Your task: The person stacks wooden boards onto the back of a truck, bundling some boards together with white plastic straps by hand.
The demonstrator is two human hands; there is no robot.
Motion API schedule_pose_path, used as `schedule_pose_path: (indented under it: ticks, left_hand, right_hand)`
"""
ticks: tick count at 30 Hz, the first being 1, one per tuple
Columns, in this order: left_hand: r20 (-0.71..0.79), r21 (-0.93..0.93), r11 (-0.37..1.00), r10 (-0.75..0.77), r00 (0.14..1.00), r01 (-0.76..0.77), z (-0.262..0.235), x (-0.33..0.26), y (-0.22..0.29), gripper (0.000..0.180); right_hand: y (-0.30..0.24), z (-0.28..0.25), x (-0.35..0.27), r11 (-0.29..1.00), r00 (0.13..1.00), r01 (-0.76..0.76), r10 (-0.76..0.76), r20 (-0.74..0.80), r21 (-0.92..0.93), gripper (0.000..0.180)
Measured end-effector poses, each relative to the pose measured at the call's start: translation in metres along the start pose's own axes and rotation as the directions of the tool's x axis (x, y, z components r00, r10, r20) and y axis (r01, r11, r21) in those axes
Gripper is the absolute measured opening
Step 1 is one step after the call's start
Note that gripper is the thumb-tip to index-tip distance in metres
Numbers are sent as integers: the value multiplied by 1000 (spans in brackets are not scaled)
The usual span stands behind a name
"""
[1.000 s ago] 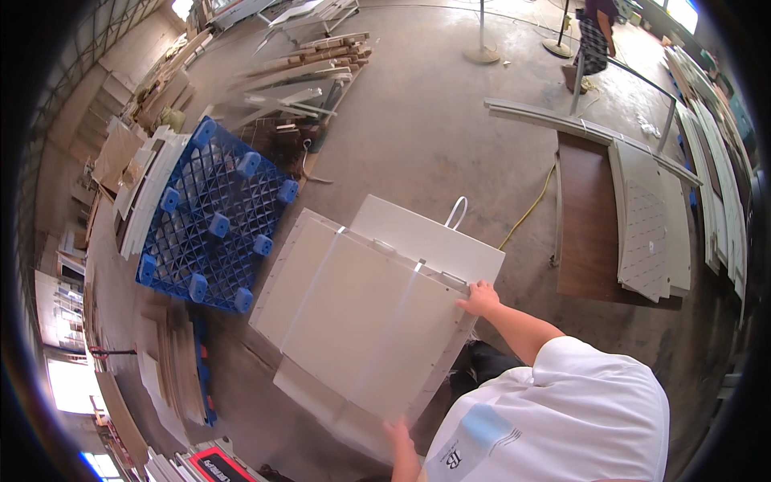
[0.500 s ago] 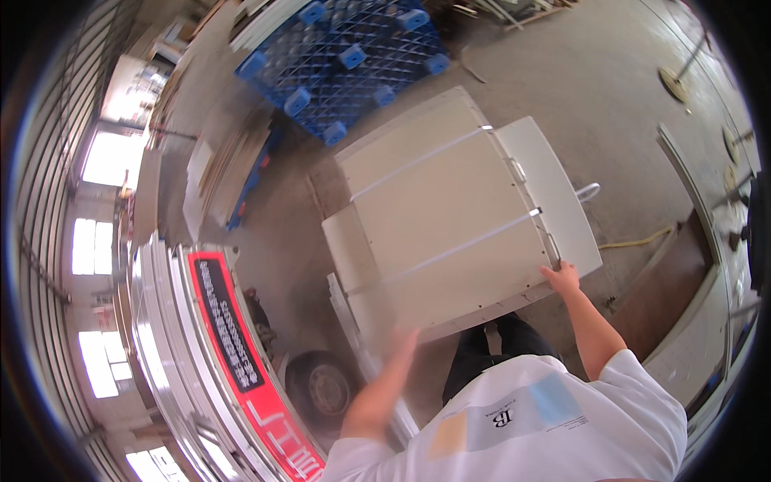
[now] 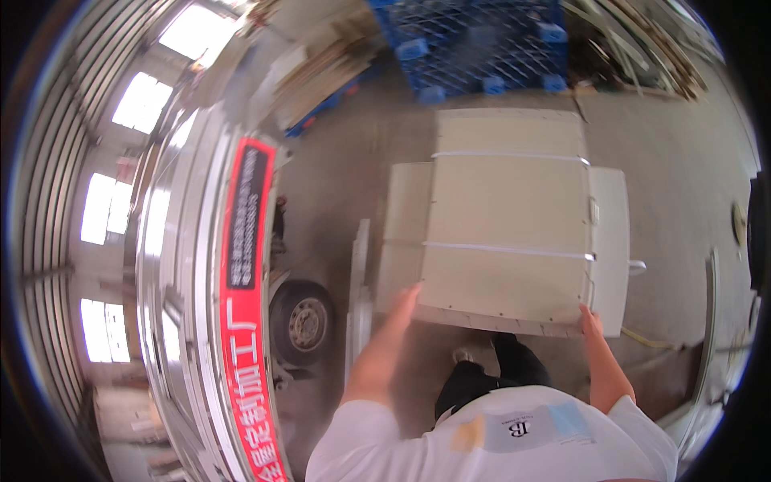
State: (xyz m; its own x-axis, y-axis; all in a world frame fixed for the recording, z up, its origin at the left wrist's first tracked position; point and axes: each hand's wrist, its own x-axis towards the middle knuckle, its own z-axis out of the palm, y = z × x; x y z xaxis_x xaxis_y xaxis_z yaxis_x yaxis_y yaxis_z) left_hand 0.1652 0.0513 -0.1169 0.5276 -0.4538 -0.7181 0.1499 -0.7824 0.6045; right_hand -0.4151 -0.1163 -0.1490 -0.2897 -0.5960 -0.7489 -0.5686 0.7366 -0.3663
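A stack of beige panels (image 3: 507, 205) lies in front of me, the top panel bound by two white straps (image 3: 510, 251). Wider panels stick out beneath it on both sides, and what supports the stack is hidden. My right hand (image 3: 592, 320) grips the near right corner of the top panel, its fingers bent at the edge. At the near left corner is my left hand (image 3: 408, 299), touching or just beside the edge. Its fingers are smeared by motion. A white loop (image 3: 637, 267) pokes out at the stack's right side.
A truck side with a red banner (image 3: 255, 321) and a wheel (image 3: 303, 325) stands on the left. Between truck and stack lie pale long profiles (image 3: 359, 297). Blue plastic pallets (image 3: 482, 48) stand beyond the stack, with boards (image 3: 321, 72) at the far left.
The view has turned, so the stack now sits squarer and farther right. My left hand has come from below the near edge to the left corner. My right hand stays at the right corner.
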Motion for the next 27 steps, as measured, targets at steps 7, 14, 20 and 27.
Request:
schedule_pose_path:
  ticks: [7, 14, 20, 27]
  left_hand:
    - [-256, -462, 871, 48, 965, -166, 12, -40, -3, 65]
    - [-245, -816, 567, -154, 957, -118, 152, -50, -51, 108]
    - [-475, -597, 737, -7, 880, -316, 73, -60, -77, 73]
    - [-374, -600, 785, -103, 922, -156, 0, -137, -168, 77]
  right_hand:
    - [23, 14, 4, 945, 935, 265, -300, 187, 193, 95]
    - [16, 83, -134, 988, 920, 30, -86, 382, 149, 82]
    - [20, 154, -220, 992, 845, 38, -98, 526, 123, 80]
    - [110, 184, -274, 999, 658, 13, 21, 753, -39, 80]
